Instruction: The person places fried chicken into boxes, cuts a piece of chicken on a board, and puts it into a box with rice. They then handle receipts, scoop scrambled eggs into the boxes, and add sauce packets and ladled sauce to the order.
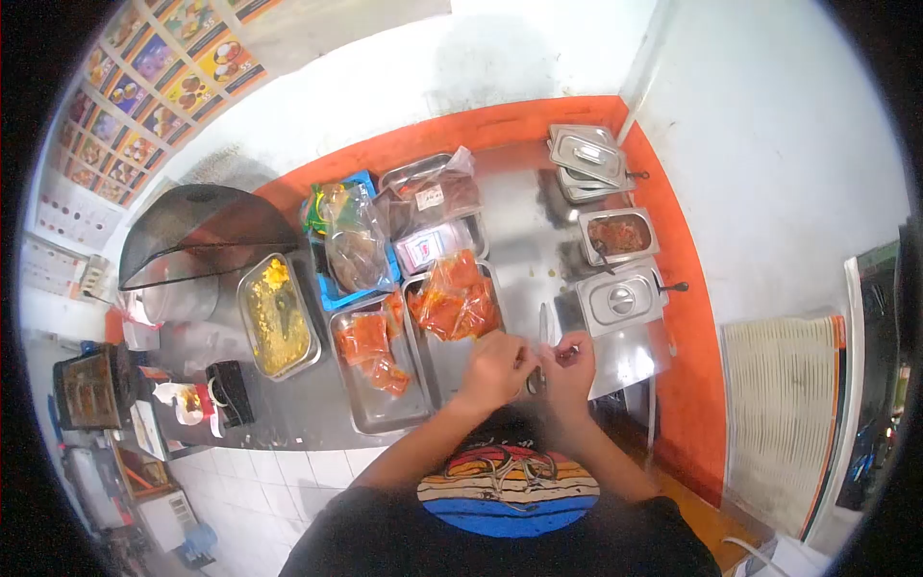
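My left hand [499, 367] and my right hand [571, 370] are close together at the counter's near edge, in front of my chest. Both have their fingers closed in a pinch; what they hold is too small and covered to make out. A narrow metal blade [544, 323] shows just beyond my fingers; whether a hand touches it cannot be told. Left of my hands, a metal tray [444, 380] bears clear plastic packs of red-orange food [456, 298]. Beside it, a second metal tray [378, 415] has smaller packs of similar food [367, 348].
At right stand a lidded steel pan [620, 300], an open pan of reddish food [618, 234] and stacked lids [588, 157]. Farther left are a blue crate [330, 288] with bagged goods, a tray of yellow food [277, 322] and a dark mesh cover [207, 231]. Orange-edged walls border the counter.
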Demonstrator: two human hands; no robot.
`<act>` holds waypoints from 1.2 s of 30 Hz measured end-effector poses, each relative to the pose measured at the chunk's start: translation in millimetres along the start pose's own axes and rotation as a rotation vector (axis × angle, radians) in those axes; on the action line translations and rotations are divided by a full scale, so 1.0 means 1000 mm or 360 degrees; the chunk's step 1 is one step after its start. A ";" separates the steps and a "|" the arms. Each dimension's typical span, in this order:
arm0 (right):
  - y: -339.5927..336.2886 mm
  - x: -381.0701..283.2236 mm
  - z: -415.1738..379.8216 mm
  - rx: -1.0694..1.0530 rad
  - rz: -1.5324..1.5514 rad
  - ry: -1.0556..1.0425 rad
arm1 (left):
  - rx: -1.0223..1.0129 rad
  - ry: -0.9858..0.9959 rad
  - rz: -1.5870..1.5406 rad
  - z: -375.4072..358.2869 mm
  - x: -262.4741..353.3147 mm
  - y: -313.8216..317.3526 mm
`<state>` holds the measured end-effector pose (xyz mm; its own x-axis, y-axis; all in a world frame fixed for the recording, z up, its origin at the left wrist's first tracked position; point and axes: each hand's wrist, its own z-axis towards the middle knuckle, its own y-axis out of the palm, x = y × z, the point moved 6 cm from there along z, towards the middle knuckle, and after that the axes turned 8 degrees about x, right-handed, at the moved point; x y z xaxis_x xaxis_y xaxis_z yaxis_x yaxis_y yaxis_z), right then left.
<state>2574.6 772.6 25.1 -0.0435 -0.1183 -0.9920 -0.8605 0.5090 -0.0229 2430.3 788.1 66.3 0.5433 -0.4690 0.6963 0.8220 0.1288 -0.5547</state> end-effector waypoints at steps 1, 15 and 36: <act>0.000 -0.002 0.007 -0.0065 -0.0065 -0.0035 | 0.0019 0.0007 0.0004 0.010 0.000 -0.007; 0.048 -0.071 0.091 -0.1143 -0.0336 0.0447 | -0.0281 0.0008 -0.0412 0.081 -0.018 -0.028; 0.070 -0.052 0.420 -0.0688 -0.1860 -0.1142 | -0.0049 -0.0247 -0.0233 0.087 -0.088 -0.027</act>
<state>2730.0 1172.9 22.4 0.9307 0.2338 -0.2813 -0.3134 0.1131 -0.9429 2374.9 901.6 59.5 0.4403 -0.3403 0.8308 0.8897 0.0415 -0.4546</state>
